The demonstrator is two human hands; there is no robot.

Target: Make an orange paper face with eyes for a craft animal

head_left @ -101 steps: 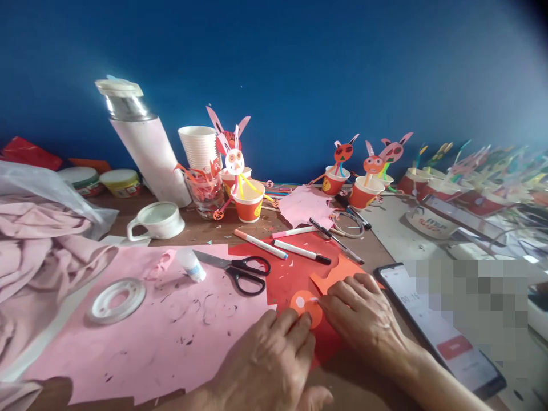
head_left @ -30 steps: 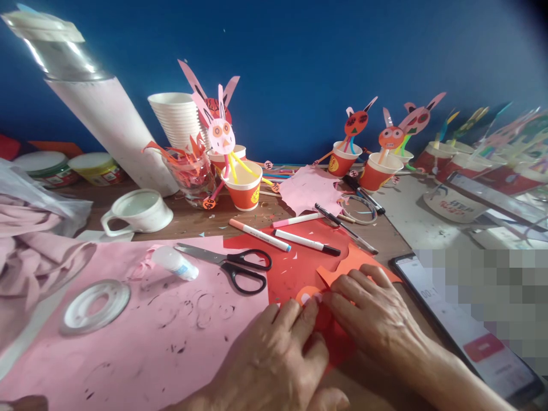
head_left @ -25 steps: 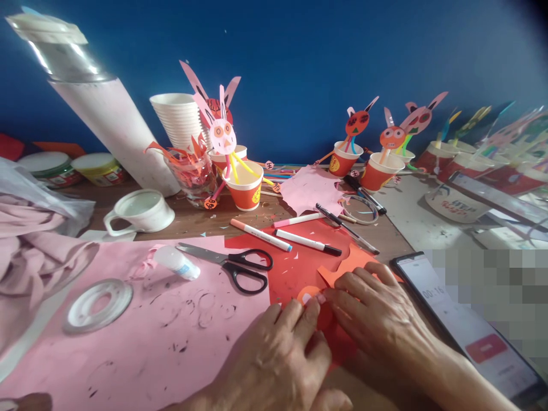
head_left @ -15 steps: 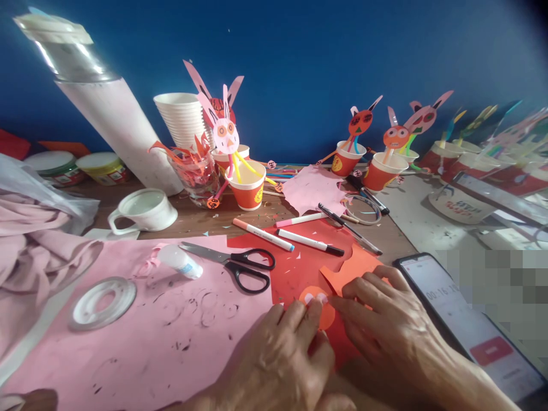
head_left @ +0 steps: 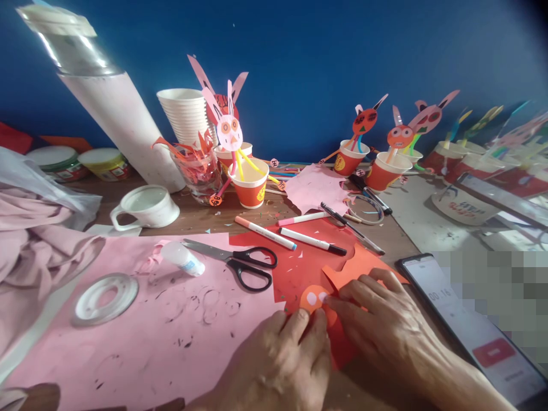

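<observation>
An orange paper circle (head_left: 317, 295) with two pale dots like eyes lies on red paper in front of me. My left hand (head_left: 278, 359) has its curled fingers at the circle's lower left edge, gripping it. From the right, my right hand (head_left: 381, 314) reaches in with fingers bent and pressed together, the index tip touching the right pale dot. The thumbs are mostly hidden. Beneath my right fingers lies a cut orange sheet (head_left: 355, 265). Black-handled scissors (head_left: 254, 265) rest slightly spread up and left of my hands, beside a glue stick (head_left: 184, 260).
Markers (head_left: 265, 233) and a pen (head_left: 353, 228) lie above the red paper. Behind stand paper cups (head_left: 250, 191) with paper animal figures, a mug (head_left: 148, 208) and a large flask (head_left: 120, 125). A tape roll (head_left: 105, 298) sits left; a phone (head_left: 466, 331) lies right.
My left fingers have slid down off the pale dots toward the circle's lower edge, so both dots show more fully. My right hand has barely moved.
</observation>
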